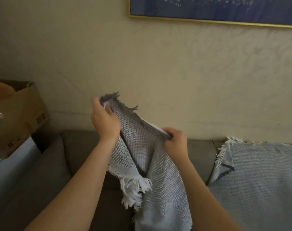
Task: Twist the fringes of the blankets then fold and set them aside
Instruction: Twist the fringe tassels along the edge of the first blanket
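A pale grey-blue waffle-weave blanket (158,172) is held up at the centre of the view and hangs toward 6 o'clock. Its top edge (147,123) is stretched from 10 o'clock to 4 o'clock and is trimmed with a dark grey fringe (114,96). A white fringe (135,185) is seen at its 7 o'clock side. A second blanket (261,177), light blue, is draped at 4 o'clock, one fringed corner (224,157) folded over

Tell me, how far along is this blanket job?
No finished, folded blanket shows yet. The left hand and right hand grip the grey blanket along its dark-fringed edge. Left to do: folding it, plus the pale blue blanket spread over the sofa.
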Demonstrator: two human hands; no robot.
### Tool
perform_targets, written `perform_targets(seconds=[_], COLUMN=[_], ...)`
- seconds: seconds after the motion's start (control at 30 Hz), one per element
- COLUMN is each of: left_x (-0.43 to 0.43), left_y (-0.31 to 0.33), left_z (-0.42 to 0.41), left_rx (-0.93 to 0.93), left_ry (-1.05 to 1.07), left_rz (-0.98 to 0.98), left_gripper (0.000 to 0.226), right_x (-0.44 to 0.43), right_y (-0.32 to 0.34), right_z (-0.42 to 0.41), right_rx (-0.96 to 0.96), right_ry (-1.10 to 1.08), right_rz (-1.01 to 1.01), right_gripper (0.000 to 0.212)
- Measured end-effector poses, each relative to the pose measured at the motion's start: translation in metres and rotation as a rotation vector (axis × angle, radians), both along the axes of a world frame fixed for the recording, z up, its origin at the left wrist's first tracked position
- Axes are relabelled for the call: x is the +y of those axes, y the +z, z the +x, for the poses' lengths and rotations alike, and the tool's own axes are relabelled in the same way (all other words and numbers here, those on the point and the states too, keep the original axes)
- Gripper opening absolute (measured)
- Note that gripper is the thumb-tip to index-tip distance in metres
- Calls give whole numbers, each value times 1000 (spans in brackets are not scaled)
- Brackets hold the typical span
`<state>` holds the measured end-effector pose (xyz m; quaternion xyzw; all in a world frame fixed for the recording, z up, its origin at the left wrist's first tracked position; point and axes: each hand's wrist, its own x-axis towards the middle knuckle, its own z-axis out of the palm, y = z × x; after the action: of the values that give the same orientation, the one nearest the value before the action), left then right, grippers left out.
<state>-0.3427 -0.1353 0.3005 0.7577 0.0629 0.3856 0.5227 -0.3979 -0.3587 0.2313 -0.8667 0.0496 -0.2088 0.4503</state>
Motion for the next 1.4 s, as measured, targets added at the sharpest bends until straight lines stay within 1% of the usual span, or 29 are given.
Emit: perform_targets(seconds=[0.03,0.1,0.13,0.17,0.2,0.27,0.37,0.43,0.47,0.53,0.57,0.6,0.63,0.67,0.73,0.8,0.9,1.0,1.07,1.13,1.23,1.27,1.3,1.33,1.4], left_x=[-3,-8,-12,-15,-17,-22,-21,-18,-16,-9,-6,-1,3,7,14,18,24,26,26,25,26,26,27,27,31], left_y=[0,-4,-7,-9,-11,-10,-5,-6,-9,-19,-26,-34,-42,-52,-69,-83,-103,-115,-121,-126,-133,-132,-131,-131,-137], left_z=[-2,-6,-8,-11,-13,-18,-20,-18,-18,-16,-15,-14,-14,-13,-13,-16,-20,-26,-32,-36,-38,-41,-44,-45,-46], left_rx=[-5,-13,-10,-5,-1,-1,-8,-2,7,35,62,94,134,180,263,326,419,481,532,631,757,799,835,865,949], left_ry=[-2,-22,-35,-41,-41,-28,17,28,25,41,53,63,75,90,109,121,127,100,40,-60,-192,-235,-286,-342,-492], left_rz=[9,48,60,59,44,3,-53,-84,-103,-132,-144,-151,-153,-153,-156,-178,-203,-324,-396,-428,-446,-404,-317,-197,47], left_gripper=[10,12,12,11,10,9,11,13,14,18,20,21,22,22,23,23,24,24,26,31,31,33,37,43,54], right_x=[-1,-1,-1,-4,-7,-15,-20,-21,-21,-25,-29,-31,-35,-38,-41,-42,-41,-32,-28,-25,-23,-22,-21,-19,-14], right_y=[-16,-43,-52,-62,-74,-103,-139,-142,-136,-128,-123,-117,-111,-105,-91,-80,-77,-75,-74,-73,-68,-65,-63,-60,-56], right_z=[-2,-9,-14,-17,-20,-27,-40,-46,-48,-46,-44,-42,-40,-39,-37,-37,-39,-44,-46,-45,-41,-40,-40,-39,-37], right_rx=[38,108,179,274,383,519,588,578,558,500,469,456,436,414,349,277,218,225,207,182,156,144,127,104,58], right_ry=[53,166,212,262,298,346,309,275,271,280,282,268,253,225,166,98,-7,-57,-110,-134,-103,-95,-100,-120,-203], right_rz=[-11,-10,-2,0,-31,-84,-88,-114,-150,-257,-294,-317,-330,-339,-336,-299,-171,21,102,129,103,89,85,95,150], right_gripper=[17,46,53,55,55,51,37,23,22,40,42,36,26,22,27,30,23,25,22,20,15,16,19,21,17])
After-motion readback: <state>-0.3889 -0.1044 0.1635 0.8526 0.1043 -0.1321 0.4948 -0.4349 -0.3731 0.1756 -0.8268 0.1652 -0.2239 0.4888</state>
